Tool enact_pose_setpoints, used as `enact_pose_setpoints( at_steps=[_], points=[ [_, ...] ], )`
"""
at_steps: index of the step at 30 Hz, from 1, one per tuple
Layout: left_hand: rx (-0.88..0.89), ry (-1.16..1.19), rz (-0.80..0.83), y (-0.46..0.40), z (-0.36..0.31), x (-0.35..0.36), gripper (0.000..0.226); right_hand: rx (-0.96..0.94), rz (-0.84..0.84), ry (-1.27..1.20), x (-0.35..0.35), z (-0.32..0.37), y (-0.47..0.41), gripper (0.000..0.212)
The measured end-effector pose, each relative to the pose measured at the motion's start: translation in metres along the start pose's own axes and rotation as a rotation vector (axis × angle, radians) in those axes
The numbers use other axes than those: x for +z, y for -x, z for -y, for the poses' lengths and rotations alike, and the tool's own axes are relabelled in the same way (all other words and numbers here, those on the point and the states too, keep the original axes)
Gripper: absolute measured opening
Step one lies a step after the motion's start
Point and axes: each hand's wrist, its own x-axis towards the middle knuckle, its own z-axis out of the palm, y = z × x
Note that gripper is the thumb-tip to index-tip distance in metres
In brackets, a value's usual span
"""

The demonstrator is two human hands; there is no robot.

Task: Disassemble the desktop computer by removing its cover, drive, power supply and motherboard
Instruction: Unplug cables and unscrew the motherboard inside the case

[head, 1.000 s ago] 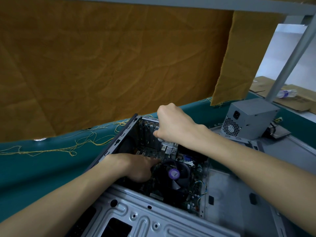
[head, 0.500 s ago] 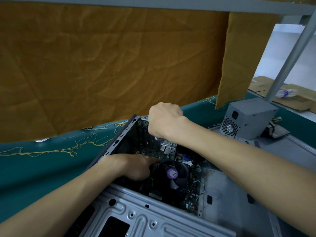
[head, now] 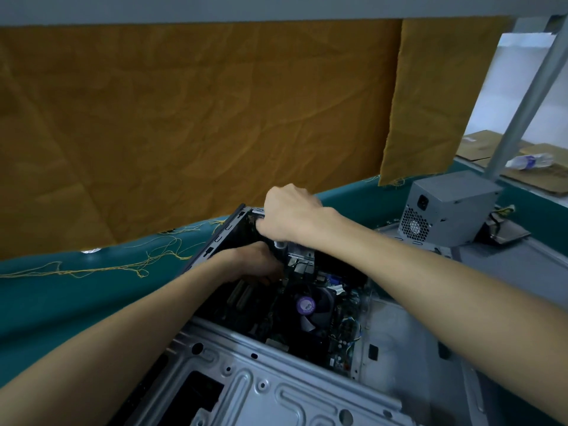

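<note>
The open desktop case [head: 276, 392] lies on its side in front of me. Inside it sits the motherboard [head: 246, 305], with a black fan [head: 319, 305] that carries a purple sticker. My right hand [head: 292, 213] is a fist at the case's far rim and grips a silvery metal piece [head: 279, 243]. Whether that piece is a tool or part of the case is unclear. My left hand [head: 255, 261] reaches into the case just below the right one, with its fingertips down at the board's far end. The removed grey power supply [head: 451, 207] stands at the right.
A grey cover panel [head: 510, 272] lies under the power supply at the right. The table has a green surface [head: 61, 302] with loose yellow threads [head: 116, 265]. Orange cloth [head: 184, 118] hangs close behind. A slanted metal post [head: 528, 96] and a plastic bottle [head: 528, 161] are at the far right.
My left hand has moved from beside the fan toward the far end of the case, under the right fist. The right fist has shifted left along the rim.
</note>
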Motion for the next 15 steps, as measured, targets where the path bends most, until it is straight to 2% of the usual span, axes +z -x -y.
enact_pose_setpoints(
  at_steps=[2,5,9,12,15],
  points=[
    [0.014,-0.089,-0.042,-0.009,0.003,0.003,0.025,0.014,-0.026,0.098,0.000,-0.002,0.004,0.024],
    [0.063,-0.208,-0.076,-0.013,0.010,0.004,0.021,0.031,-0.080,0.191,-0.003,-0.004,0.003,0.021],
    [0.135,-0.276,-0.135,-0.016,0.013,0.003,0.007,-0.021,-0.117,0.094,0.003,-0.006,-0.004,0.032],
    [0.149,-0.279,-0.153,-0.021,0.011,0.001,0.024,-0.071,-0.123,0.038,0.003,-0.010,-0.001,0.039],
    [0.163,-0.302,-0.150,-0.026,0.012,0.000,0.026,-0.163,-0.057,-0.047,-0.002,-0.015,0.004,0.025]
  ],
)
